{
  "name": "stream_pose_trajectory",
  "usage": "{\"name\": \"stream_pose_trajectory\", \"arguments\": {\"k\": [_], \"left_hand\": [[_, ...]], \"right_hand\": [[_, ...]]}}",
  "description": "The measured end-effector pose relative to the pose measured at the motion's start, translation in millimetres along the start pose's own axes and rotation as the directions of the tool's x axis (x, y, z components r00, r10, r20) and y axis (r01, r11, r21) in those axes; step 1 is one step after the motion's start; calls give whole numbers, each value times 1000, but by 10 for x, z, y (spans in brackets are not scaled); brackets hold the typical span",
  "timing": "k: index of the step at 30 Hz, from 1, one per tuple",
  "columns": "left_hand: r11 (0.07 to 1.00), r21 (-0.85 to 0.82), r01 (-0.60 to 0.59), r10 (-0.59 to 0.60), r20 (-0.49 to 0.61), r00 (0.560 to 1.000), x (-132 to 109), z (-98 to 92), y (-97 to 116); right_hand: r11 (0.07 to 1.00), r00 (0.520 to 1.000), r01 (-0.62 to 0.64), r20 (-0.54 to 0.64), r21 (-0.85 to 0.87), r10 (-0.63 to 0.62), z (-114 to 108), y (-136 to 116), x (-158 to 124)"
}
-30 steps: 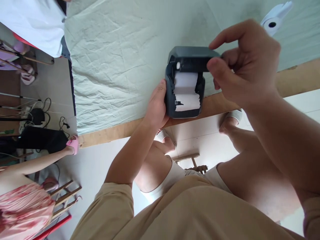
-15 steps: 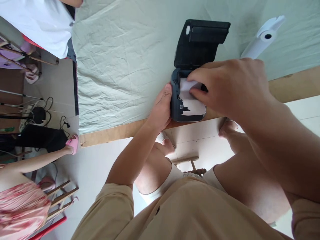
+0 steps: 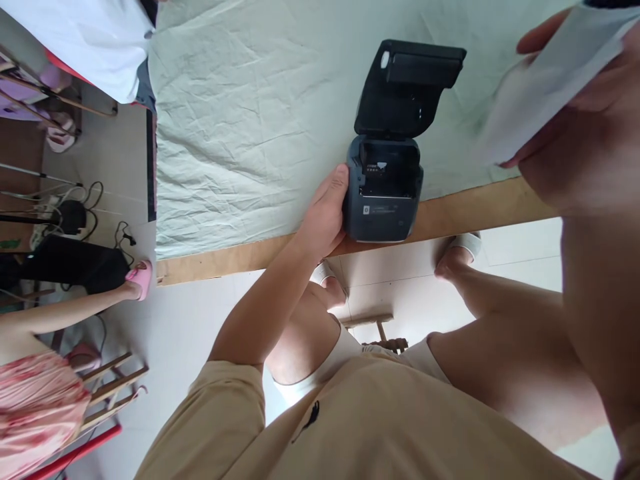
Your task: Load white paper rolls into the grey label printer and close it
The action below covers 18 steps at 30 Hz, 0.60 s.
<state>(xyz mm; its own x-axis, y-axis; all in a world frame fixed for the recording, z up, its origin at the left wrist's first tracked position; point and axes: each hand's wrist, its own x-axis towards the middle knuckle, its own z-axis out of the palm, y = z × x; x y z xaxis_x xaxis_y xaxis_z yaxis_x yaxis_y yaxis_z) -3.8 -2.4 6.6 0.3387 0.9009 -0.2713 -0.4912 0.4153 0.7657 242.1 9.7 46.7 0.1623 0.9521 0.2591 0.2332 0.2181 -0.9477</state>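
Observation:
A dark portable printer (image 3: pixel 384 223) lies near the front edge of the cloth-covered table, its lid (image 3: pixel 405 93) swung up and its paper compartment uncovered with no roll inside. My left hand (image 3: pixel 324 213) grips the printer's left side, thumb on top. At the right edge, my right hand (image 3: pixel 585 127) is raised above the table and closed around white paper (image 3: pixel 540 90), which is blurred by motion and hides part of the fingers.
A pale green wrinkled cloth (image 3: pixel 240 133) covers the table, leaving a wooden edge (image 3: pixel 220 263) bare. At the left are a person in white (image 3: pixel 85 47), another person's leg (image 3: pixel 75 317), a wooden chair (image 3: pixel 113 387), cables and a black box (image 3: pixel 75 263).
My right hand has moved from the printer to the right. The white paper has left the compartment, and the roll that stood at the right no longer shows there.

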Motion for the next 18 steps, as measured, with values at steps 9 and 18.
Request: {"name": "stream_pose_trajectory", "arguments": {"k": [9,18], "left_hand": [[993,100,-57,68,-111,991,78,-13,-30],[995,89,-52,67,-179,982,70,-34,-24]], "right_hand": [[932,1000,12,19,-361,-6,105,547,-22],[888,995,88,89,-451,-53,47,602,-63]]}}
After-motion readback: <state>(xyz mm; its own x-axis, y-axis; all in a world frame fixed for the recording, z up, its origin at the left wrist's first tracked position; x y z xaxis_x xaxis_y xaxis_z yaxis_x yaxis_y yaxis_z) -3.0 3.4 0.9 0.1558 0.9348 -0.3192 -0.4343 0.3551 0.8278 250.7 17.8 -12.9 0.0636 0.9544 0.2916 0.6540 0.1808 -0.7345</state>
